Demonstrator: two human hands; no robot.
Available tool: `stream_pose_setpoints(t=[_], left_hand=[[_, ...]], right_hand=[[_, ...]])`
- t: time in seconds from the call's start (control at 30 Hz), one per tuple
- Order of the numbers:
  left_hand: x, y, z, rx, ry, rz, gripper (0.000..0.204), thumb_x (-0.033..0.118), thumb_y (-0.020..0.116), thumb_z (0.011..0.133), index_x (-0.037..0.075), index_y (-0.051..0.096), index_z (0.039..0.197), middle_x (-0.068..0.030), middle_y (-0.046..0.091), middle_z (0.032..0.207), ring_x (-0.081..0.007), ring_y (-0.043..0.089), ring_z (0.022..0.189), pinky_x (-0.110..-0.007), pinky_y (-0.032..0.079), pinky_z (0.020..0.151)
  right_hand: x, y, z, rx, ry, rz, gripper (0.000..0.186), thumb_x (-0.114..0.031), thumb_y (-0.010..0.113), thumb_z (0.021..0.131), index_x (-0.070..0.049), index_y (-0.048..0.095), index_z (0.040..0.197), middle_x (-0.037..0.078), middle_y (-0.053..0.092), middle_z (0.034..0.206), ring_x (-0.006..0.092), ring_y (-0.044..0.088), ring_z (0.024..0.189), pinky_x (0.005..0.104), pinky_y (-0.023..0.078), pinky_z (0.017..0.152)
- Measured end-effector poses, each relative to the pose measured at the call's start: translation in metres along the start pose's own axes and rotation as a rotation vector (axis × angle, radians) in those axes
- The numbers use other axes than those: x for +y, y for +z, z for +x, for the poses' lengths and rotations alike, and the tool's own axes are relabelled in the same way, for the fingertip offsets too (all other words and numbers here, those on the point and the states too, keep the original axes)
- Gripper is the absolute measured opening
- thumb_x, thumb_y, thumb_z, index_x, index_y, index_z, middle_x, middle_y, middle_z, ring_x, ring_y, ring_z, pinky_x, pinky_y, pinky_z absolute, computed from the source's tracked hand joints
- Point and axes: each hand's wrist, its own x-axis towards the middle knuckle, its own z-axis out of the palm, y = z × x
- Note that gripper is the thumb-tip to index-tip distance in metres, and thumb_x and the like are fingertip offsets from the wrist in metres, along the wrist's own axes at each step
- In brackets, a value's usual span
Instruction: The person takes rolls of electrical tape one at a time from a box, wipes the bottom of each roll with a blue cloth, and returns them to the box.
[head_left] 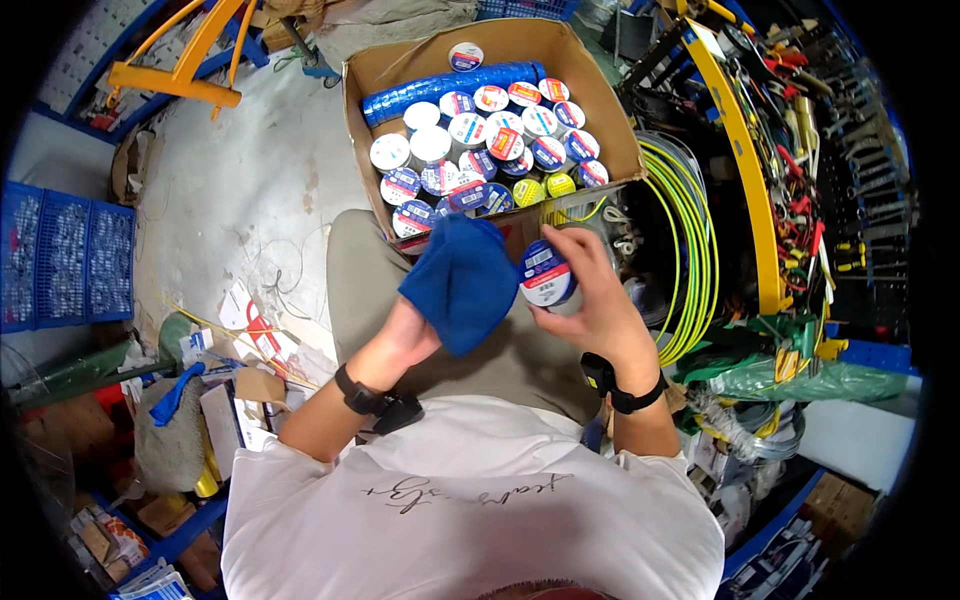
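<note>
My left hand (416,328) holds a folded blue cloth (458,285), which hides most of its fingers. Just right of the cloth, my right hand (585,305) grips a round roll (542,265) with a blue, white and red label between thumb and fingers. Above both hands, an open cardboard box (370,50) holds several similar round rolls (470,128) with white, red, blue or yellow tops. A long blue-wrapped bundle (430,92) lies along the box's back.
Coiled yellow-green hose (690,250) is at right, beside a yellow-framed tool rack (745,160). An orange metal frame (175,82) is at upper left. Blue crates (65,255) stand at left, with cardboard and scraps (255,385) on the lower-left floor.
</note>
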Motion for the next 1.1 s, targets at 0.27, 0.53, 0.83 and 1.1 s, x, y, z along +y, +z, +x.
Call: stream_pose_setpoints(t=[0.27, 0.53, 0.83, 1.1], left_hand=[[-0.008, 0.017, -0.010, 0.019, -0.038, 0.090, 0.051, 0.044, 0.035, 0.096, 0.012, 0.034, 0.137, -0.0052, 0.045, 0.132, -0.0188, 0.048, 0.118, -0.035, 0.044, 0.095], [-0.006, 0.001, -0.013, 0.090, -0.037, 0.080, 0.050, 0.045, 0.034, 0.096, 0.012, 0.038, 0.133, -0.0060, 0.047, 0.131, -0.0195, 0.049, 0.116, -0.035, 0.043, 0.095], [-0.009, 0.002, -0.012, 0.011, 0.097, 0.212, 0.050, 0.037, 0.033, 0.098, 0.012, 0.026, 0.140, -0.0033, 0.038, 0.138, -0.0178, 0.042, 0.122, -0.033, 0.037, 0.101], [-0.008, 0.001, -0.017, 0.002, 0.184, 0.262, 0.052, 0.039, 0.035, 0.097, 0.009, 0.028, 0.140, -0.0051, 0.039, 0.137, -0.0191, 0.042, 0.123, -0.034, 0.037, 0.101]], right_hand=[[-0.007, 0.046, -0.002, 0.014, -0.180, 0.021, 0.067, -0.016, 0.072, 0.072, -0.004, 0.040, 0.129, 0.018, 0.042, 0.115, 0.0369, 0.046, 0.106, 0.0402, 0.041, 0.090], [-0.007, 0.056, -0.002, -0.002, -0.160, -0.119, 0.064, -0.023, 0.075, 0.068, -0.003, 0.046, 0.122, 0.018, 0.045, 0.112, 0.0358, 0.048, 0.101, 0.0403, 0.043, 0.084], [-0.003, 0.049, -0.004, 0.058, 0.038, 0.062, 0.063, -0.021, 0.074, 0.068, -0.003, 0.048, 0.123, 0.017, 0.046, 0.108, 0.0351, 0.051, 0.093, 0.0399, 0.045, 0.082], [-0.014, 0.049, 0.003, -0.027, -0.097, -0.014, 0.068, -0.013, 0.072, 0.068, -0.002, 0.042, 0.128, 0.020, 0.045, 0.117, 0.0360, 0.046, 0.105, 0.0394, 0.041, 0.090]])
